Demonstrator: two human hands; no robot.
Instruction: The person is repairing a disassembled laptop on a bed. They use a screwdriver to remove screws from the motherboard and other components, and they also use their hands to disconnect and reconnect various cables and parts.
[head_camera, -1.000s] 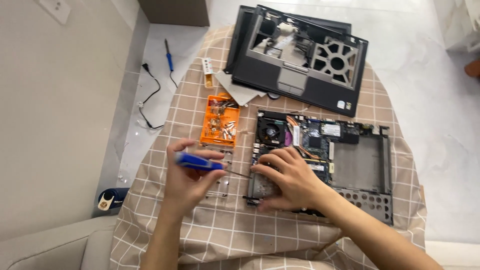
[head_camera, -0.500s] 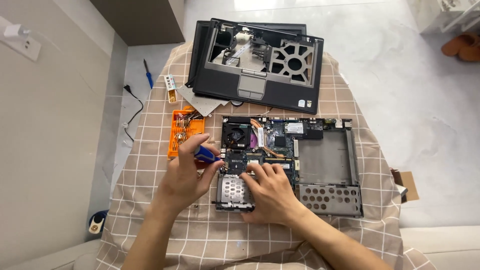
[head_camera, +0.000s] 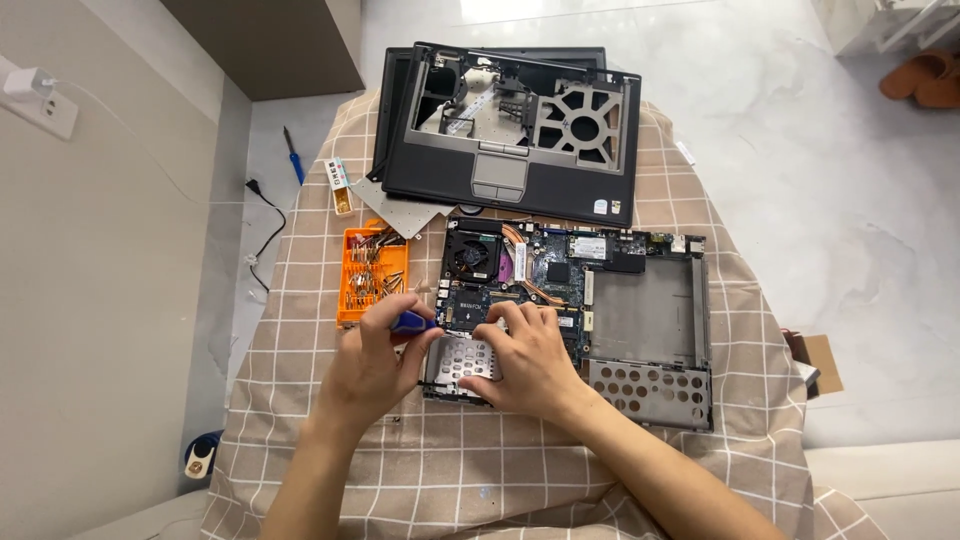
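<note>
A pale tiled floor fills the right and top, a beige wall the left. On the wall sits 1 white socket with a plug, its thin cord trailing down. The table between them is draped in a tan checked cloth.

At the table's far end lies a dark laptop shell, its palmrest cut open, with 1 small round sticker at the front right corner. Nearer lies the open laptop base, its green board, fan and copper pipe showing on the left and a bare grey bay on the right. To its left is an orange bit case, a long open rectangle holding metal bits. Beyond that, at the cloth's edge, lies a small white and yellow box. A blue screwdriver and a black cable lie on the floor there.

The left hand is curled round a blue driver at the base's front left corner. The right hand presses flat, fingers spread, on the perforated metal plate there. The driver's tip is hidden by the fingers. A brown cardboard piece at the right edge is half hidden by the table.
</note>
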